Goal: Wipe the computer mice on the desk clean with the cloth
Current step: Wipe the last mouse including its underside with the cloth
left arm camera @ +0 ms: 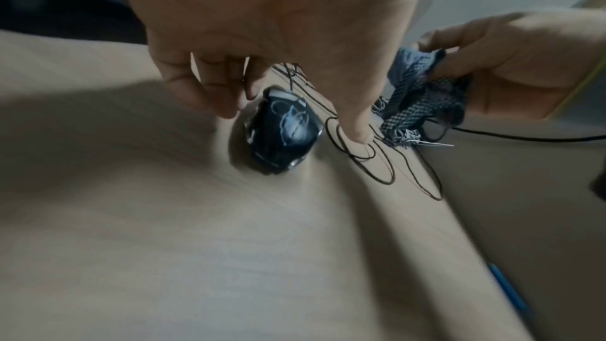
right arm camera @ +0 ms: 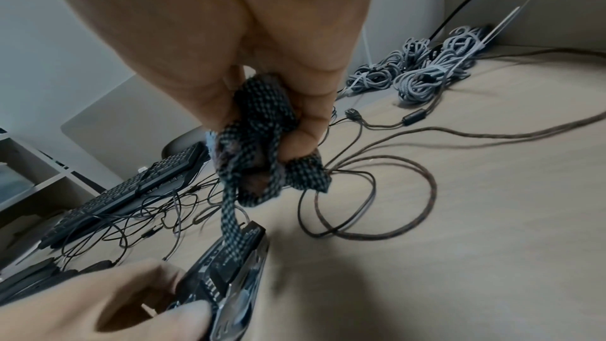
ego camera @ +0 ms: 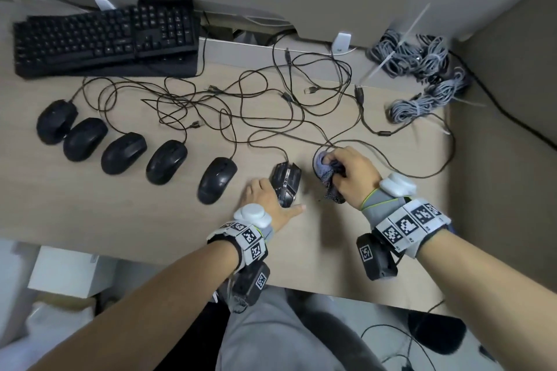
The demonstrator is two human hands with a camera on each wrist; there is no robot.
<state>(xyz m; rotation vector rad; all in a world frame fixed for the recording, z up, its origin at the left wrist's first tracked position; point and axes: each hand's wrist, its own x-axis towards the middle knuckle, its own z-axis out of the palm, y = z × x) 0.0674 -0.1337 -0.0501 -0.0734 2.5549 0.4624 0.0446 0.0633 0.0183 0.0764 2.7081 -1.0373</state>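
The left hand (ego camera: 265, 199) rests loosely, fingers relaxed, at the angular mouse (ego camera: 286, 184) near the desk's (ego camera: 120, 214) front edge; hard, light, best pinched by its flanks. Beyond, the right hand (ego camera: 352, 172) bunches the soft cloth (ego camera: 328, 175)

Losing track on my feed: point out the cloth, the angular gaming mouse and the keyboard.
cloth (right arm camera: 255, 144): right wrist view, on the checkered bunch gripped by the right hand (ego camera: 352, 173).
angular gaming mouse (ego camera: 286, 182): head view, on its top shell.
keyboard (ego camera: 90, 39): head view, on the main key field.
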